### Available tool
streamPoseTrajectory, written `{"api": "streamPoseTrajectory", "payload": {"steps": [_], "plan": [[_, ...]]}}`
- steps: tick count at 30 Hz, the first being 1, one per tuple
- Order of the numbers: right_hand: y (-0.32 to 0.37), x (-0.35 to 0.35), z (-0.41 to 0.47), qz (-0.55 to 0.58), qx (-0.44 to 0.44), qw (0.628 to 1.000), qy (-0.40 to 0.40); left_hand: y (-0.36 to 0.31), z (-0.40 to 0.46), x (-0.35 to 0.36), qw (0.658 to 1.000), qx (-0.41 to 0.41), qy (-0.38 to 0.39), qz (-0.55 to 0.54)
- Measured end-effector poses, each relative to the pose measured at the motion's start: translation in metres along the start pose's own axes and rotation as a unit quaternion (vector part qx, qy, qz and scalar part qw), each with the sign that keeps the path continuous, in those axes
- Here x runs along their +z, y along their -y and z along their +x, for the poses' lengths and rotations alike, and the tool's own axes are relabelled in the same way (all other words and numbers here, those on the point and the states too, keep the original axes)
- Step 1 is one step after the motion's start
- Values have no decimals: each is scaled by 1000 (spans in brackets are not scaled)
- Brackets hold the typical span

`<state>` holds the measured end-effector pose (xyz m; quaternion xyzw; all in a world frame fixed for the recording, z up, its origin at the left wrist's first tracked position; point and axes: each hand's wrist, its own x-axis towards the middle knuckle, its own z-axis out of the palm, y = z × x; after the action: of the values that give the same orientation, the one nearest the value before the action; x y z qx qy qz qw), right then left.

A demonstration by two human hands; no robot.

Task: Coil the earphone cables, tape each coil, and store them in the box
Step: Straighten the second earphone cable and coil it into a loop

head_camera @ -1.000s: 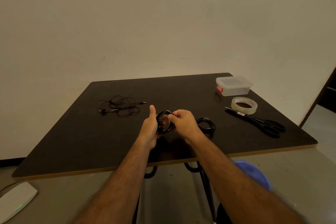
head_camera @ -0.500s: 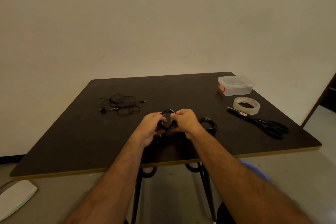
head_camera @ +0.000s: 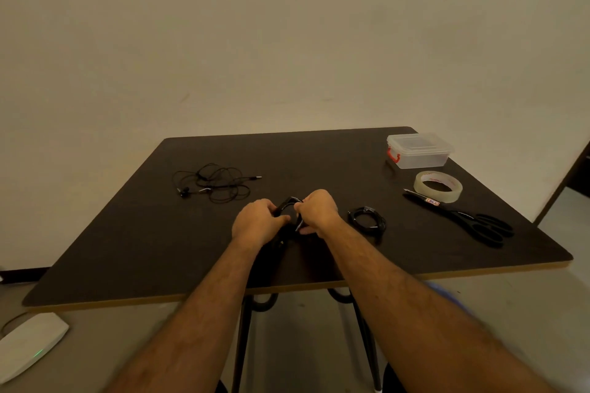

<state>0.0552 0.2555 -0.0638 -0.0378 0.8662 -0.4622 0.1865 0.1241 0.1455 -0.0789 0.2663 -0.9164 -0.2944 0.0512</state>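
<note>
A: Hands first. Where are they?

B: Both over the middle of the dark table (head_camera: 127,249), close together. Left hand (head_camera: 257,223) and right hand (head_camera: 317,210) each have fingers curled round the same black cable coil (head_camera: 289,205). Coil is held between them, just above the tabletop.

A: Grip on both sides?

B: Yes. Left grips the coil's left side, right pinches its right side. Only the top arc of the coil and a bit below the fingers shows; the rest is hidden by the hands.

A: Any tape on that coil?

B: Can't tell, too dark and small.

A: Other cables?

B: 2 more. A finished coil (head_camera: 367,221) lies flat on the table just right of the right hand, not touching it. A loose tangled earphone (head_camera: 214,183) sits well left and farther back, plug end pointing right.

A: Box?

B: Clear plastic box (head_camera: 419,151) with a red latch, lid on, at the far right corner of the table. Well apart from the hands.

A: Tools?

B: Tape roll (head_camera: 438,187) lying flat, nearer than the box. Black scissors (head_camera: 472,222) lie just beside the roll, tips toward it, handles toward the right near edge.

A: Off the table?

B: White device (head_camera: 28,344) with a green light on the floor at lower left. Black table legs (head_camera: 242,338) under the near edge.
</note>
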Motion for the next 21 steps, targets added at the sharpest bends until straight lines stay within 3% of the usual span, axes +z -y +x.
{"api": "streamPoseTrajectory", "payload": {"steps": [8,21], "plan": [[3,-4,-1,-212,-41,975,-53,-3,-4,-1,998,-14,10,60],[-1,-6,6,-257,-55,964,-47,1,-5,8,996,63,-30,63]]}}
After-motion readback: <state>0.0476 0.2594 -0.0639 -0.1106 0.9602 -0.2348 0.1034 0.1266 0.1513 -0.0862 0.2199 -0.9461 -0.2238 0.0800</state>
